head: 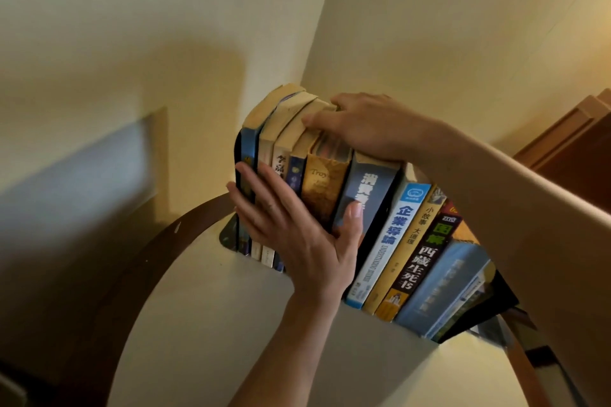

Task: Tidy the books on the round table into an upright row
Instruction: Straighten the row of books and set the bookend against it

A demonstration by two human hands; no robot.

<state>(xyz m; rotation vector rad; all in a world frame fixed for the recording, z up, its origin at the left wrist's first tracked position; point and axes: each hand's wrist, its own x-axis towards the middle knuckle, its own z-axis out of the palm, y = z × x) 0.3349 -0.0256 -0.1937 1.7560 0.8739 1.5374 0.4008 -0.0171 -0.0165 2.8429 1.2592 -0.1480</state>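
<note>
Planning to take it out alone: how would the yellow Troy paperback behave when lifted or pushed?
The Troy paperback likely bends: its top corners look worn and soft. Probably light, being shorter than the books on its right. Alone it may tip; the left hand braces its spine now.

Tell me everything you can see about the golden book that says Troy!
The Troy book looks like a paperback with a golden-brown spine and pale lettering. It stands on end in the row on the round table, squeezed between a small blue book and a bigger grey-blue book. The left hand presses flat against its lower spine, and the right hand lies over its top.
</note>
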